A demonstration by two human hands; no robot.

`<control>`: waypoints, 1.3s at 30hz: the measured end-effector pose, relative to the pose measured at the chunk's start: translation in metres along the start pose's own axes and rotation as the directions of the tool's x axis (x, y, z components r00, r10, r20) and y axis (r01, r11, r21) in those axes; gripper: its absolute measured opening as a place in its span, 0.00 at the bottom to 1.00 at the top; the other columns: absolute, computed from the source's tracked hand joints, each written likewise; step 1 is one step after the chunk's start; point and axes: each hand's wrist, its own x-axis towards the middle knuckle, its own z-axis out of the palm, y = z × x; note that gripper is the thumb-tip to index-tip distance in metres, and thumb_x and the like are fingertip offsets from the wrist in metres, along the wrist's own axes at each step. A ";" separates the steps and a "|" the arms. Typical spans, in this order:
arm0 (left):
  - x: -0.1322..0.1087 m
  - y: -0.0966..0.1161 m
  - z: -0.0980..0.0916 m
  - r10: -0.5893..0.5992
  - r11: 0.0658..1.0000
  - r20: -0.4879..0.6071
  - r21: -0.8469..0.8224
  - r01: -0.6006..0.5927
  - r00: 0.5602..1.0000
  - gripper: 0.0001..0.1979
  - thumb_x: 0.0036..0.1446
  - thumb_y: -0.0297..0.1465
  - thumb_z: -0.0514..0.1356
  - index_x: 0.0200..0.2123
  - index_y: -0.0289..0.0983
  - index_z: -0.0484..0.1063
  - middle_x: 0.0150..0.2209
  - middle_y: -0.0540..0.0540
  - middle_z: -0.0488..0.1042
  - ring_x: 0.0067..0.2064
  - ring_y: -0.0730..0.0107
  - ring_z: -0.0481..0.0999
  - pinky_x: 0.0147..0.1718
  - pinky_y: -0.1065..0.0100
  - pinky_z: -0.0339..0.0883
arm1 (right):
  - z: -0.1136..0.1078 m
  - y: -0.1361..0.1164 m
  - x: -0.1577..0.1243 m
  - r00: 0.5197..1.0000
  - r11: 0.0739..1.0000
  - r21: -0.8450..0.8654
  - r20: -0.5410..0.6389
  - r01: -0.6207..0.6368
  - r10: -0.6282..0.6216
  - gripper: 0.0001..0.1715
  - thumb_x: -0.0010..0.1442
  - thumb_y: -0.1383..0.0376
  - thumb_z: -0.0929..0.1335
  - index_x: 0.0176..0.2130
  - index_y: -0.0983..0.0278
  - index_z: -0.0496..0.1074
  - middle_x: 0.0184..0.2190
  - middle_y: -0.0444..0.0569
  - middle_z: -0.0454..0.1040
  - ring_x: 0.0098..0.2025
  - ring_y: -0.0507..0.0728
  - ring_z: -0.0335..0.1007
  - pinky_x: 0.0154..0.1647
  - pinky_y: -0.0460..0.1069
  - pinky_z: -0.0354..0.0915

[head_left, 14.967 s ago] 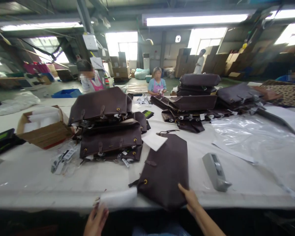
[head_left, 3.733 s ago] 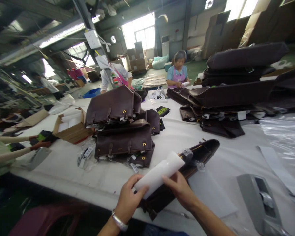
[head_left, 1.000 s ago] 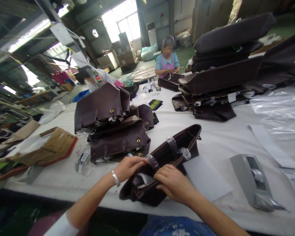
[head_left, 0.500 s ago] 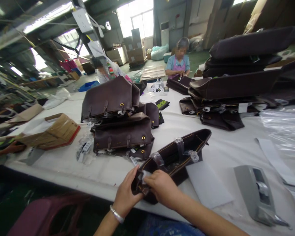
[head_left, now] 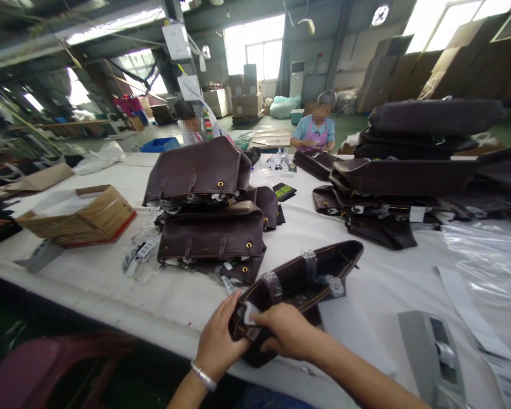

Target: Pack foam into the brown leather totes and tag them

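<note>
My left hand (head_left: pixel 218 339) clasps the near end of the dark brown bag (head_left: pixel 293 277), which sits mouth-up on the white table (head_left: pixel 174 295) before me. My right hand (head_left: pixel 287 331) touches white stuffing (head_left: pixel 249 312) at that end; whether it pinches, I can't tell. A grey tape dispenser (head_left: pixel 428 358) stands to the right, a cardboard box (head_left: pixel 97 218) to the left. Beyond, a person in a pink apron (head_left: pixel 318 136) sits below bright windows (head_left: pixel 255 48) and brown cartons (head_left: pixel 383 74).
</note>
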 end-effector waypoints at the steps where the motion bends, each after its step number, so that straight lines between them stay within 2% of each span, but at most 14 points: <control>1: 0.000 0.001 -0.001 -0.011 1.000 0.008 0.011 0.011 1.000 0.40 0.48 0.34 0.62 0.64 0.42 0.52 0.61 0.41 0.63 0.61 0.56 0.64 0.59 0.55 0.62 | 0.003 -0.002 0.000 1.000 1.000 -0.008 -0.006 0.000 0.000 0.21 0.49 0.62 0.75 0.44 0.59 0.75 0.37 0.48 0.79 0.39 0.62 0.76 0.38 0.49 0.68; 4: 0.000 0.004 -0.005 -0.023 0.996 0.075 0.082 0.017 0.997 0.40 0.49 0.37 0.62 0.65 0.43 0.50 0.62 0.41 0.62 0.60 0.55 0.65 0.56 0.56 0.65 | -0.002 0.003 -0.008 0.996 0.993 0.087 -0.054 0.074 -0.070 0.18 0.54 0.64 0.72 0.46 0.59 0.73 0.42 0.47 0.78 0.45 0.58 0.73 0.48 0.49 0.65; 7: -0.001 0.005 -0.005 0.014 0.973 0.092 0.227 -0.034 0.996 0.41 0.50 0.37 0.62 0.66 0.46 0.48 0.64 0.42 0.59 0.62 0.53 0.62 0.57 0.53 0.63 | -0.024 0.027 -0.036 0.982 0.992 0.088 -0.175 0.092 -0.075 0.25 0.58 0.64 0.69 0.55 0.57 0.66 0.53 0.48 0.72 0.56 0.57 0.65 0.63 0.55 0.52; 11: 0.001 0.002 0.008 0.110 0.909 0.046 0.400 -0.120 0.993 0.43 0.44 0.36 0.67 0.64 0.50 0.54 0.66 0.40 0.53 0.62 0.45 0.60 0.56 0.47 0.61 | -0.050 0.080 -0.086 0.931 0.974 -0.144 -0.345 -0.175 0.116 0.30 0.59 0.67 0.68 0.59 0.56 0.62 0.59 0.51 0.66 0.62 0.61 0.57 0.65 0.63 0.44; 14: 0.005 -0.005 0.018 0.186 0.878 -0.014 0.450 -0.160 0.982 0.29 0.51 0.34 0.62 0.58 0.50 0.64 0.62 0.39 0.58 0.60 0.48 0.64 0.53 0.51 0.64 | -0.059 0.120 -0.108 0.891 0.899 -0.294 -0.414 -0.325 0.187 0.33 0.54 0.70 0.70 0.58 0.56 0.63 0.62 0.52 0.61 0.65 0.65 0.51 0.64 0.66 0.43; 17: 0.008 -0.015 0.021 0.239 0.870 -0.042 0.454 -0.195 0.970 0.24 0.55 0.35 0.59 0.57 0.51 0.65 0.59 0.42 0.63 0.57 0.53 0.67 0.50 0.55 0.68 | -0.064 0.146 -0.105 0.899 0.861 -0.365 -0.389 -0.353 0.203 0.28 0.51 0.70 0.71 0.53 0.59 0.68 0.51 0.52 0.71 0.56 0.64 0.61 0.64 0.65 0.43; 20: 0.018 -0.025 0.015 0.274 0.860 -0.017 0.452 -0.237 0.961 0.26 0.53 0.36 0.62 0.57 0.51 0.66 0.57 0.44 0.65 0.56 0.54 0.68 0.50 0.56 0.69 | -0.072 0.156 -0.091 0.961 0.865 -0.431 -0.206 -0.257 0.183 0.13 0.53 0.66 0.71 0.41 0.62 0.74 0.35 0.50 0.74 0.42 0.60 0.68 0.57 0.58 0.54; 23: 0.039 -0.022 -0.003 0.307 0.849 -0.018 0.456 -0.265 0.952 0.26 0.53 0.34 0.61 0.57 0.49 0.66 0.57 0.44 0.66 0.54 0.53 0.70 0.50 0.55 0.70 | -0.088 0.156 -0.085 0.991 0.892 -0.433 -0.068 -0.133 0.114 0.08 0.56 0.60 0.70 0.34 0.62 0.76 0.36 0.50 0.72 0.42 0.58 0.66 0.41 0.50 0.60; 26: 0.059 0.009 -0.024 0.355 0.859 -0.207 0.458 -0.230 0.912 0.26 0.58 0.35 0.55 0.61 0.43 0.60 0.61 0.40 0.61 0.59 0.51 0.65 0.57 0.50 0.63 | -0.113 0.149 -0.091 0.978 0.897 -0.411 -0.190 -0.161 0.089 0.08 0.59 0.59 0.69 0.35 0.61 0.75 0.38 0.48 0.72 0.42 0.57 0.65 0.33 0.48 0.57; 29: 0.064 0.050 -0.033 0.314 0.913 -0.460 0.386 -0.132 0.831 0.28 0.61 0.37 0.53 0.64 0.42 0.55 0.64 0.40 0.58 0.63 0.52 0.60 0.62 0.50 0.54 | -0.142 0.144 -0.105 0.930 0.898 -0.352 -0.341 -0.264 0.140 0.08 0.58 0.58 0.70 0.33 0.60 0.76 0.37 0.46 0.72 0.41 0.55 0.65 0.30 0.47 0.54; 30: 0.062 0.062 -0.031 0.279 0.934 -0.500 0.340 -0.110 0.820 0.28 0.61 0.38 0.53 0.64 0.42 0.55 0.63 0.41 0.60 0.62 0.53 0.62 0.62 0.51 0.55 | -0.151 0.143 -0.110 0.910 0.898 -0.324 -0.381 -0.298 0.165 0.08 0.58 0.58 0.70 0.33 0.60 0.76 0.37 0.45 0.72 0.40 0.55 0.66 0.30 0.47 0.53; 32: 0.055 0.078 -0.018 0.206 0.967 -0.500 0.233 -0.098 0.841 0.26 0.61 0.39 0.54 0.62 0.44 0.58 0.59 0.44 0.66 0.58 0.56 0.68 0.59 0.52 0.62 | -0.167 0.144 -0.120 0.867 0.888 -0.275 -0.447 -0.369 0.222 0.09 0.57 0.57 0.71 0.33 0.60 0.77 0.35 0.44 0.72 0.39 0.54 0.66 0.31 0.47 0.53; 36: 0.041 0.099 0.031 0.194 0.980 -0.288 0.019 -0.197 0.938 0.20 0.60 0.39 0.56 0.56 0.47 0.66 0.55 0.47 0.72 0.54 0.60 0.73 0.53 0.57 0.69 | -0.184 0.152 -0.133 0.775 0.837 -0.207 -0.534 -0.507 0.338 0.13 0.58 0.54 0.70 0.37 0.59 0.78 0.36 0.45 0.72 0.37 0.54 0.68 0.31 0.47 0.55; 39: 0.038 0.127 0.072 0.190 0.959 -0.105 -0.193 -0.207 0.976 0.17 0.60 0.38 0.55 0.52 0.46 0.70 0.53 0.47 0.73 0.54 0.63 0.73 0.51 0.62 0.72 | -0.186 0.164 -0.127 0.763 0.850 -0.111 -0.512 -0.515 0.395 0.14 0.58 0.54 0.69 0.37 0.60 0.78 0.36 0.46 0.74 0.38 0.55 0.69 0.34 0.47 0.58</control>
